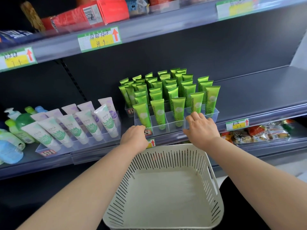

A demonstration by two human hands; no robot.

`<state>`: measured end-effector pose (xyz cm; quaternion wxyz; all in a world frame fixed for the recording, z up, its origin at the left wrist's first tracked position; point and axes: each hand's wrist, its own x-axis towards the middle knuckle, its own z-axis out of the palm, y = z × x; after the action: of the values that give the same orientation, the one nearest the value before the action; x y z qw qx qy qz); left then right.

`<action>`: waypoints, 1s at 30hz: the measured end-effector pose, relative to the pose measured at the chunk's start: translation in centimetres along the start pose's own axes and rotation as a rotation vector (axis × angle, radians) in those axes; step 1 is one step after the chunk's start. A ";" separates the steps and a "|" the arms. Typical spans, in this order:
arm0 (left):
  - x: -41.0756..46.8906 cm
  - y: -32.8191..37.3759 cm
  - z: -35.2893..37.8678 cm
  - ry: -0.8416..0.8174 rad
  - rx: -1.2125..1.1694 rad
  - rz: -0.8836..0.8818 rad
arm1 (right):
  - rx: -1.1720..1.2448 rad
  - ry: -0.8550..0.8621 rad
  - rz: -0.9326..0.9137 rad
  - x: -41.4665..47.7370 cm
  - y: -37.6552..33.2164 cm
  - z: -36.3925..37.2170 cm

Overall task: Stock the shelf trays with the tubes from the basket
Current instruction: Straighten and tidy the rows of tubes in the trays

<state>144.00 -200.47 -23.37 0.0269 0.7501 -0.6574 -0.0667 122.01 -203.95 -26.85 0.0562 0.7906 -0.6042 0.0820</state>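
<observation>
Several green tubes (167,90) stand upright in clear divided trays (172,126) on the middle shelf. My left hand (135,136) grips the front left corner of the front tray. My right hand (201,127) rests with fingers spread on the tray's front wall near its right end. Below my wrists sits a white slotted basket (212,185) with nothing inside it.
A second clear tray (54,151) of white and lilac tubes stands to the left, with green and blue bottles (11,140) beyond it. Snack packets (255,133) lie on the lower shelf at right. Red boxes (93,13) sit on the top shelf.
</observation>
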 end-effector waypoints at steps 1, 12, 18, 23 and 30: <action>0.1 0.4 0.0 0.000 0.000 0.003 | 0.004 0.001 0.009 0.0 0.4 0.0; 0.8 5.8 0.5 -0.004 0.002 0.034 | 0.019 -0.022 0.067 -0.1 5.2 -0.4; 1.3 8.2 0.7 0.005 0.031 0.053 | 0.014 -0.023 0.112 -0.3 7.3 -0.3; 1.9 10.4 0.9 -0.005 -0.026 0.027 | 0.016 -0.017 0.131 -0.3 9.0 -0.2; 2.5 12.9 0.9 -0.011 -0.081 0.020 | 0.034 -0.012 0.183 -0.4 11.0 0.0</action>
<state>131.49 -204.61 -22.81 0.0541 0.7415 -0.6616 -0.0973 111.28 -206.46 -27.02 0.0316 0.7334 -0.6728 0.0921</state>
